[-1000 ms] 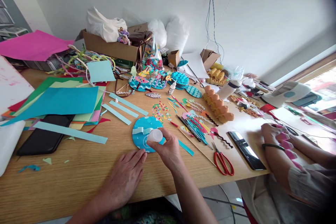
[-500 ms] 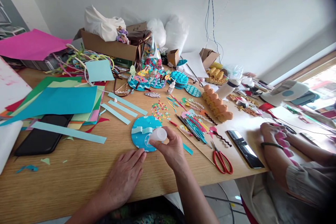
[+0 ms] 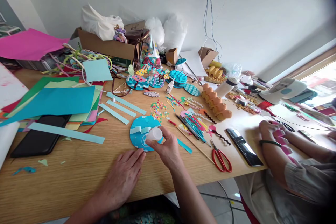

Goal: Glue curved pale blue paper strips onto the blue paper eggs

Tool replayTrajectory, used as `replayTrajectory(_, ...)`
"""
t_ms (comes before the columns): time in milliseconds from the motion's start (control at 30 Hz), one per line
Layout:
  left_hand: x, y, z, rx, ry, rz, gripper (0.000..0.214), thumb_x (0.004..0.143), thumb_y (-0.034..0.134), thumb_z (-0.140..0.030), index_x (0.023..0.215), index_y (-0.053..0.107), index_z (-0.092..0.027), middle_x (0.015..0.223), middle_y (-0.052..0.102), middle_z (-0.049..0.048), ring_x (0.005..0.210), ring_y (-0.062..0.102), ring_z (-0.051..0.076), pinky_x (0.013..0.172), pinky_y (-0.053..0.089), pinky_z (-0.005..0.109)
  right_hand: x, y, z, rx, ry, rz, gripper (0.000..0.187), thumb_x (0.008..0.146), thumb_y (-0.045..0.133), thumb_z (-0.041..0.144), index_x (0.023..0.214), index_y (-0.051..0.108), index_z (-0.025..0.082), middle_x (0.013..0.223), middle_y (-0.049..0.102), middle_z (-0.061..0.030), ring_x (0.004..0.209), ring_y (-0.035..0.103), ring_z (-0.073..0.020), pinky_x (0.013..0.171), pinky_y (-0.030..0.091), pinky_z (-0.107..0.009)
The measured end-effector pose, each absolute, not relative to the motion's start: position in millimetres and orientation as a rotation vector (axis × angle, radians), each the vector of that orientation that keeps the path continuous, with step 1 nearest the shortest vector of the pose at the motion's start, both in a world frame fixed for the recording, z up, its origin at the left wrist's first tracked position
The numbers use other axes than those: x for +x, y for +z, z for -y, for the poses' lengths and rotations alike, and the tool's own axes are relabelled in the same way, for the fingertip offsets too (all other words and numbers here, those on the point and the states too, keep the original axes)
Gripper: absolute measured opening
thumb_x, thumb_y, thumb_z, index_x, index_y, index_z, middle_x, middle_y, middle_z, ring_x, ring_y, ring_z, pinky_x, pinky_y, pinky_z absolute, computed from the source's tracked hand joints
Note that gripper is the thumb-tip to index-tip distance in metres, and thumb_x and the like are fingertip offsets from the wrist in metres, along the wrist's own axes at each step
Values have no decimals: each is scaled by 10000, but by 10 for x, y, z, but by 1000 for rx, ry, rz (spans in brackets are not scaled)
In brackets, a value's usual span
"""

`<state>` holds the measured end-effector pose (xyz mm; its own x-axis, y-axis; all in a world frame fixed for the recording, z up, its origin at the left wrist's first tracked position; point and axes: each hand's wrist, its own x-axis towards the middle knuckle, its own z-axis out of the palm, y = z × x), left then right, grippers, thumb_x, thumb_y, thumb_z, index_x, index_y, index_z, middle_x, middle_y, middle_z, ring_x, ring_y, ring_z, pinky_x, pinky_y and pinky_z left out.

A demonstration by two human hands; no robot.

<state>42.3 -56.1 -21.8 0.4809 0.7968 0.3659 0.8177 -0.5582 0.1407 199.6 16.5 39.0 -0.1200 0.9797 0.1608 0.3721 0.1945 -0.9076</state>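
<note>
A round blue paper disc (image 3: 135, 123) lies on the wooden table in front of me. Across it runs a wavy light-blue paper strip (image 3: 136, 130). My right hand (image 3: 169, 148) grips a small white glue bottle (image 3: 154, 134), tipped nozzle-down over the disc's lower half; the bottle and fingers hide part of the disc. My left hand (image 3: 122, 175) lies flat, its fingertips at the disc's near edge. Beyond the disc are several loose light-blue paper strips (image 3: 117, 112) and a scatter of small coloured confetti (image 3: 159, 109).
Red-handled scissors (image 3: 222, 160), a phone (image 3: 244, 147) and several pencils (image 3: 187, 126) lie to the right. Stacked coloured paper (image 3: 60, 99) and a black phone-like slab (image 3: 39, 143) are on the left. Another person's hands (image 3: 270, 131) hold pink carton pieces at far right.
The bottle has shifted slightly left over the disc with my right hand. My left hand stays flat at the edge. The whole view has moved a little.
</note>
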Motion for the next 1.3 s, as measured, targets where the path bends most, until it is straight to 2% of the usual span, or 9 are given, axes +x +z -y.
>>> replayTrajectory(267,423,-221,571,-2665,-604,1511,365,875,394,-146,1224,497,-176,1219,583,70,1073,522,217,884,440,379,2004,426,-158,-1333,866,1690,177,633,711,313,674,580,202,645,563,45,618,505,-127,588,388,-217)
replayTrajectory(600,424,-201,570,-2654,-559,1480,361,865,415,-139,1216,503,-142,1214,587,84,1061,528,231,866,436,381,1999,425,-155,-1328,854,1688,168,637,702,316,676,582,204,646,568,44,618,509,-129,588,392,-218)
replayTrajectory(1300,512,-154,542,-2758,-548,1356,368,888,373,-139,1233,500,-164,1236,588,62,1046,565,219,838,474,365,2263,470,-57,-1367,821,1649,203,628,714,343,714,608,193,670,605,23,641,527,-143,624,424,-241)
